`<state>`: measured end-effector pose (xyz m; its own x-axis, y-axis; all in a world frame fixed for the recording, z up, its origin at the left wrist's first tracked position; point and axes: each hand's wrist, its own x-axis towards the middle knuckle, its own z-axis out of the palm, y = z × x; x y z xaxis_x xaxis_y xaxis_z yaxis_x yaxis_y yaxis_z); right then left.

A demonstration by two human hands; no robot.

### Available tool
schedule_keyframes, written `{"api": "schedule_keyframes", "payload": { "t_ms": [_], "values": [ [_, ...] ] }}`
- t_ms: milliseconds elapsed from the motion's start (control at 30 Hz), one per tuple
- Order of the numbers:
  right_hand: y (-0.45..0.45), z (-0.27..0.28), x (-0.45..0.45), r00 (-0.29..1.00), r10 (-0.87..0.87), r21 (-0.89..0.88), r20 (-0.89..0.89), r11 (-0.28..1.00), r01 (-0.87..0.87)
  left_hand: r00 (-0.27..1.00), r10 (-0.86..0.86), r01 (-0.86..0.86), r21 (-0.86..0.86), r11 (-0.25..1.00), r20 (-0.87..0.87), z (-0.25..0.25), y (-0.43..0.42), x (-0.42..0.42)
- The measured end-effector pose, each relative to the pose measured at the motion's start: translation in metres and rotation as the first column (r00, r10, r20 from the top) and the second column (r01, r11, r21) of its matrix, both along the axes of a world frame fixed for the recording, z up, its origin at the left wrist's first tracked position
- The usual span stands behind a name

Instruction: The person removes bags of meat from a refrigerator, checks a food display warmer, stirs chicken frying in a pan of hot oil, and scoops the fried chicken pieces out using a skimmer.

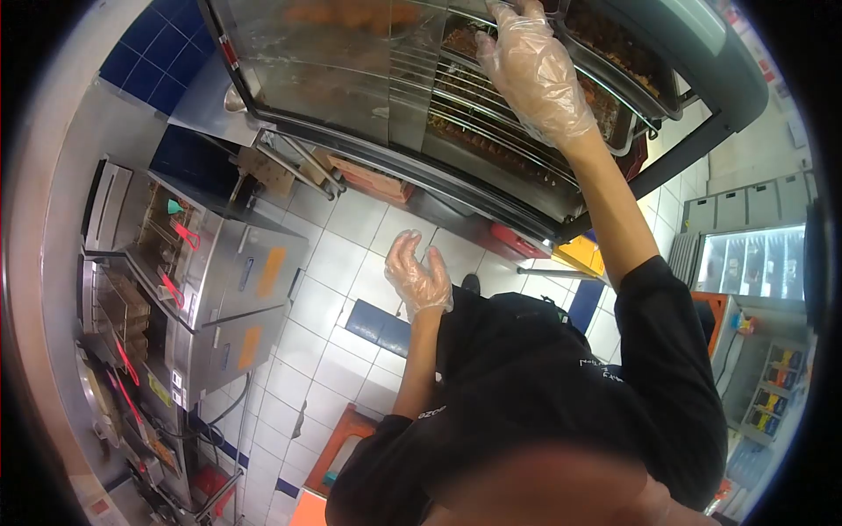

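Observation:
My left hand [416, 273], in a clear plastic glove, hangs over the tiled floor with its fingers loosely curled and apart, holding nothing. My right hand [537, 81], gloved the same way, reaches into a glass-sided food display cabinet [741, 74]. Its thumb and fingers look spread, with the fingertips close to the top edge of the view; I see nothing held in them. Under that hand lies a wire rack [491, 105]. To its right are metal trays [627, 131] with brown crumbs or food pieces in them. Orange-brown food [351, 13] shows blurred behind the glass.
Steel fryers [232, 298] with red-handled baskets [186, 235] stand on the left. A cardboard box [373, 180] sits below the cabinet. An orange-framed item [342, 447] is near my left elbow. A lit refrigerated case [754, 263] and stocked shelves [776, 386] line the right.

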<state>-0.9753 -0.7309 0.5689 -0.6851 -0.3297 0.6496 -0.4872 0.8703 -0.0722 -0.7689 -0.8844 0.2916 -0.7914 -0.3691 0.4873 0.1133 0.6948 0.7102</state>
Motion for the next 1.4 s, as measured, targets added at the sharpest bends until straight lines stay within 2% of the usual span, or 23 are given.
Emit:
{"api": "schedule_keyframes", "payload": {
  "t_ms": [167,233,267,333,367,400,467,533,600,633,667,700,733,767,900,933,1000,1033,1067,1133,1233,1333,1400],
  "values": [
    [-0.002,-0.017,-0.008,0.999,-0.035,-0.181,-0.019,0.983,0.031,1.000,-0.015,0.015,0.030,0.999,0.000,0.004,0.004,-0.006],
    [0.001,-0.015,-0.007,0.983,0.143,-0.321,-0.115,0.931,-0.173,1.000,-0.027,0.027,0.021,0.999,-0.001,0.007,0.002,-0.006],
    [0.001,-0.012,-0.010,0.982,0.143,-0.324,-0.126,0.929,-0.177,0.999,-0.032,0.032,0.010,0.999,-0.002,0.008,0.002,-0.007],
    [-0.003,-0.007,-0.013,0.988,0.127,-0.405,-0.091,0.902,-0.153,0.999,-0.040,0.040,-0.013,0.999,-0.007,0.012,0.001,-0.005],
    [-0.006,0.011,-0.012,0.996,0.066,-0.369,0.052,0.928,-0.042,0.999,-0.037,0.036,-0.018,0.999,-0.001,0.015,0.001,-0.006],
    [-0.007,0.007,-0.016,0.997,0.064,-0.379,0.046,0.925,-0.042,0.999,-0.033,0.034,-0.024,0.999,0.008,0.017,0.000,-0.005],
    [-0.009,-0.014,-0.033,0.968,0.214,-0.631,-0.135,0.734,-0.250,1.000,-0.024,0.024,-0.037,0.999,0.007,0.022,0.000,-0.005],
    [-0.012,-0.031,-0.036,0.968,0.219,-0.659,-0.119,0.712,-0.242,1.000,-0.014,0.015,-0.047,0.999,0.007,0.024,-0.001,-0.002],
    [-0.012,-0.041,-0.034,0.912,0.395,-0.838,-0.114,0.454,-0.302,1.000,0.007,-0.007,-0.034,0.999,0.013,0.024,-0.001,0.000],
    [-0.014,-0.036,-0.020,0.907,0.420,-0.918,-0.036,0.345,-0.197,1.000,0.009,-0.009,-0.035,0.999,0.005,0.024,0.000,0.000],
    [-0.016,-0.037,-0.018,0.906,0.421,-0.918,-0.039,0.343,-0.199,1.000,0.010,-0.010,-0.014,1.000,0.023,0.023,0.001,0.003],
    [-0.017,-0.041,-0.015,0.808,0.583,-0.996,-0.081,-0.012,-0.092,0.999,0.009,-0.009,0.006,1.000,0.043,0.022,0.000,0.006],
    [-0.018,-0.044,-0.013,0.693,0.696,-0.936,-0.188,-0.341,0.089,0.999,0.007,-0.007,0.000,1.000,0.043,0.021,0.001,0.009],
    [-0.017,-0.043,-0.015,0.648,0.722,-0.906,-0.242,-0.406,0.115,0.999,-0.008,0.008,0.005,1.000,0.044,0.019,0.001,0.011],
    [-0.017,-0.030,-0.017,0.628,0.724,-0.877,-0.285,-0.462,0.135,0.998,-0.036,0.037,-0.013,0.999,0.045,0.017,0.004,0.017],
    [-0.020,-0.033,-0.016,0.633,0.719,-0.873,-0.288,-0.468,0.134,0.998,-0.042,0.043,-0.019,0.999,0.047,0.018,0.004,0.018],
    [-0.025,-0.044,-0.012,0.596,0.774,-0.966,0.216,0.082,0.244,0.995,-0.026,0.028,-0.018,0.999,0.095,0.021,0.006,0.020],
    [-0.032,-0.064,-0.015,0.623,0.699,-0.934,0.351,0.307,0.182,0.995,-0.033,0.035,-0.026,0.999,0.097,0.021,0.007,0.020],
    [-0.037,-0.081,-0.023,0.761,0.536,-0.852,0.364,0.523,0.039,0.996,-0.037,0.040,-0.026,0.999,0.084,0.020,0.007,0.020],
    [-0.044,-0.084,-0.036,0.860,0.367,-0.760,0.355,0.649,0.037,0.996,-0.050,0.053,-0.041,0.998,0.079,0.022,0.007,0.021],
    [-0.038,-0.070,-0.048,0.801,0.358,-0.694,0.479,0.714,0.096,0.996,-0.068,0.072,-0.089,0.993,0.052,0.026,0.005,0.025],
    [-0.043,-0.077,-0.058,0.883,0.297,-0.653,0.365,0.757,0.016,0.995,-0.073,0.081,-0.106,0.991,0.071,0.028,0.006,0.027],
    [-0.040,-0.081,-0.055,0.870,0.317,-0.692,0.378,0.721,0.038,0.993,-0.088,0.096,-0.115,0.989,0.075,0.032,0.007,0.029]
  ]
}}
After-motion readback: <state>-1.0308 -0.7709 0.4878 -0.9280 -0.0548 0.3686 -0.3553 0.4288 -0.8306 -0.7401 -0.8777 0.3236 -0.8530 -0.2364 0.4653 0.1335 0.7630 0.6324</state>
